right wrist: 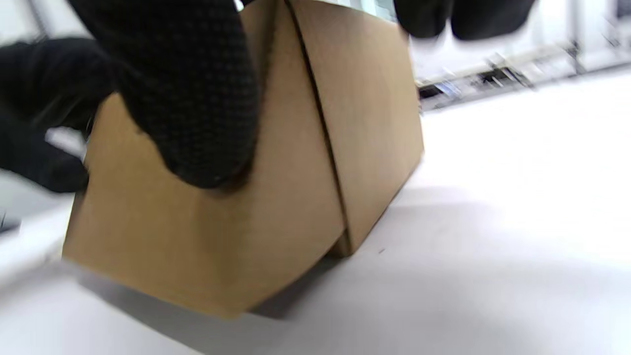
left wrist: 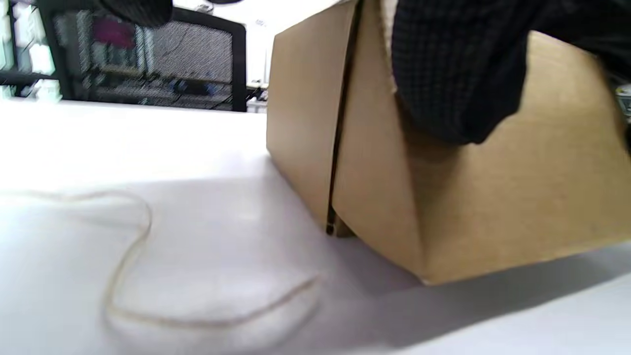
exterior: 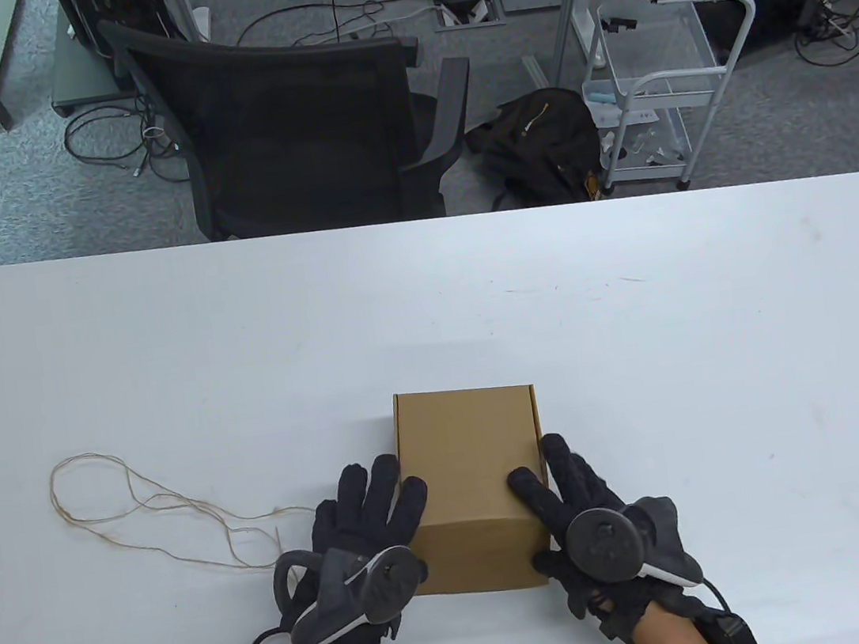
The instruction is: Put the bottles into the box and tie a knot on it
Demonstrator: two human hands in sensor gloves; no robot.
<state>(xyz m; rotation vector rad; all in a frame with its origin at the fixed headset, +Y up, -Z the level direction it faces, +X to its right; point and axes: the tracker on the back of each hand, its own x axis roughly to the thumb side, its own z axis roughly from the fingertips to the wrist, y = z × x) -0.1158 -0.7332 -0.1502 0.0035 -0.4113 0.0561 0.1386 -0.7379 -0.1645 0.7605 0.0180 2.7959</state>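
**Now both hands clamp the closed box**

Right now I have the box (exterior: 469, 460) between my palms near the table's near edge, lid shut. Plain brown corrugated cardboard, matte, cuboid, with a folded flap seam running down each side wall. In the wrist views its near bottom corner looks lifted a little off the surface, so it seems tilted; can't be sure, those views are blurred.

My left hand (exterior: 364, 539) presses the left wall, fingers fairly straight, thumb on the near face in the left wrist view. My right hand (exterior: 584, 516) holds the right wall, fingers laid along it, thumb curled over the top edge onto the lid. Both gloves are black knit, coarse weave, each with a rounded grey tracker on the back.

String (exterior: 144, 506), thin tan twine, lies loose in loops left of the box, one end trailing under my left hand. Table (exterior: 720, 345) is smooth white, lightly scuffed.

Bottles not visible.
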